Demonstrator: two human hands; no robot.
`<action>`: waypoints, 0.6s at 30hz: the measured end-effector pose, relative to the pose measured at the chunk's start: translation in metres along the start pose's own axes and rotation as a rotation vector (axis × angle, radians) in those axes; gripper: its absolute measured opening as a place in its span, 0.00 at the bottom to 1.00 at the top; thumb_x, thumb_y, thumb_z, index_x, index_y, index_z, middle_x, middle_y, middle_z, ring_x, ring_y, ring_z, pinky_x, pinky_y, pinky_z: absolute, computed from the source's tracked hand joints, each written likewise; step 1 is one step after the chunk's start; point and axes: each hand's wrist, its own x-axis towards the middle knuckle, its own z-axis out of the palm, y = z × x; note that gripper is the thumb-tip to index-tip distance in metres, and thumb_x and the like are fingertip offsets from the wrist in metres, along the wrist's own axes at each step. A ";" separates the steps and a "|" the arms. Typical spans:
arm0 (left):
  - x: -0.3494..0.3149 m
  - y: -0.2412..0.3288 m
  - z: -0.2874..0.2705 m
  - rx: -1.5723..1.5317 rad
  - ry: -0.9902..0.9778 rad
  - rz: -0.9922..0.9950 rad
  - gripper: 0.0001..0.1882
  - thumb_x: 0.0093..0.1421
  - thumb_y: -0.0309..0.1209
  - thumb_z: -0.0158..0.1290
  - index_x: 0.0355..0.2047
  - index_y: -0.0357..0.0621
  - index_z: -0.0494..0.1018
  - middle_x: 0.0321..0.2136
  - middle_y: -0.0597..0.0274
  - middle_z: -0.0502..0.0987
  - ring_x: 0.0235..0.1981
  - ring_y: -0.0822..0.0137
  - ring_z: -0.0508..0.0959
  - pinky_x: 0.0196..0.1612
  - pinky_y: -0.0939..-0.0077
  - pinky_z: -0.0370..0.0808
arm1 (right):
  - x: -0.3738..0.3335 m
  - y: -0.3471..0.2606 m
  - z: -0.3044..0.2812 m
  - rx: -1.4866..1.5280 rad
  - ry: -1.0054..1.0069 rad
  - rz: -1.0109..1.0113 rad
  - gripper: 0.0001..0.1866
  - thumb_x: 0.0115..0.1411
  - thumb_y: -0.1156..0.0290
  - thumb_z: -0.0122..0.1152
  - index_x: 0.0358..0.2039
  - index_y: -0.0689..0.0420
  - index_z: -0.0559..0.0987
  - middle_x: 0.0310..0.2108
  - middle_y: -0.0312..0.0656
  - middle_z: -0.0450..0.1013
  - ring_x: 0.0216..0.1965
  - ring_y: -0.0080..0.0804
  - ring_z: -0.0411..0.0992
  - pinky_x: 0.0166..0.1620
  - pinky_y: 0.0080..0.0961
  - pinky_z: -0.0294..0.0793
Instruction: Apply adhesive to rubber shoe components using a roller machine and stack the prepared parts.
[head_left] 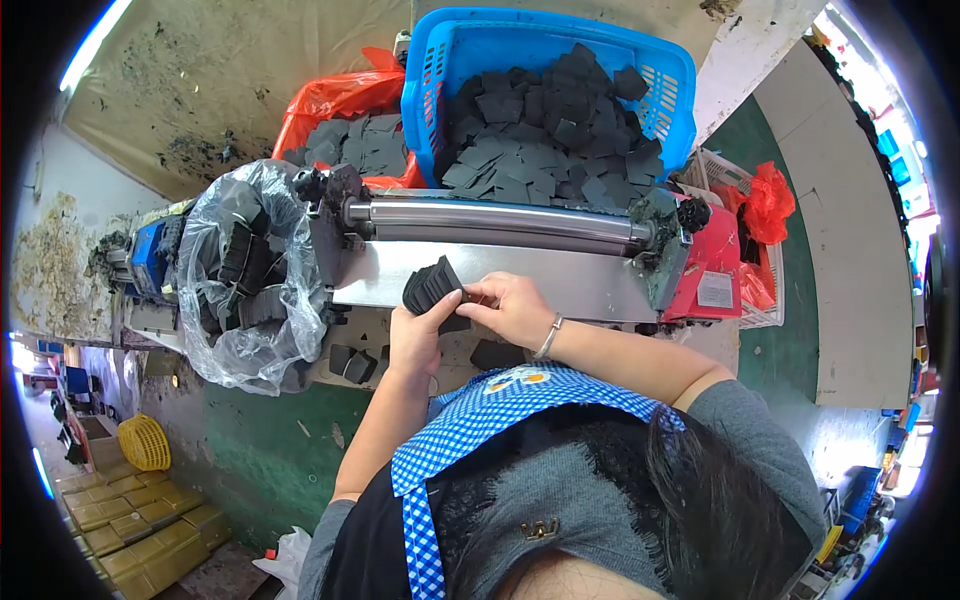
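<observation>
My left hand (415, 338) is closed around a stack of thin black sheet pieces (432, 286), which fans out at its upper end. Thumb and fingers of my right hand (512, 308) pinch at the stack's right edge, beside the left thumb; the exact contact is partly hidden. Both hands are over the near edge of a flat metal plate (400, 262). Just beyond lies a shiny steel roller (500, 220) set in a machine.
Behind the roller, a blue basket (684, 100) and a red bag (320, 100) hold many loose black pieces. A clear plastic bag (215, 340) with stacked black pieces hangs at left. More black pieces (352, 364) lie below the plate. A red machine housing (712, 265) stands right.
</observation>
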 end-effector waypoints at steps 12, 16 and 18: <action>0.004 -0.004 -0.003 0.056 0.136 0.159 0.13 0.50 0.20 0.58 0.38 0.33 0.74 0.34 0.59 0.77 0.33 0.71 0.76 0.38 0.77 0.74 | 0.020 0.043 -0.033 0.812 0.218 0.828 0.12 0.62 0.65 0.49 0.33 0.63 0.72 0.25 0.45 0.75 0.21 0.27 0.74 0.23 0.18 0.73; 0.003 -0.008 0.007 0.117 0.134 0.120 0.11 0.50 0.21 0.58 0.36 0.33 0.75 0.32 0.60 0.77 0.32 0.72 0.76 0.38 0.78 0.73 | 0.004 0.023 -0.009 0.371 -0.116 0.331 0.14 0.55 0.61 0.60 0.31 0.61 0.78 0.25 0.42 0.76 0.23 0.26 0.75 0.26 0.22 0.73; 0.005 -0.010 0.005 0.100 0.128 0.034 0.11 0.50 0.22 0.60 0.35 0.34 0.75 0.31 0.61 0.77 0.31 0.73 0.76 0.37 0.79 0.73 | -0.002 0.018 -0.001 0.213 -0.111 0.235 0.15 0.55 0.60 0.60 0.31 0.61 0.79 0.26 0.43 0.77 0.22 0.27 0.75 0.27 0.23 0.73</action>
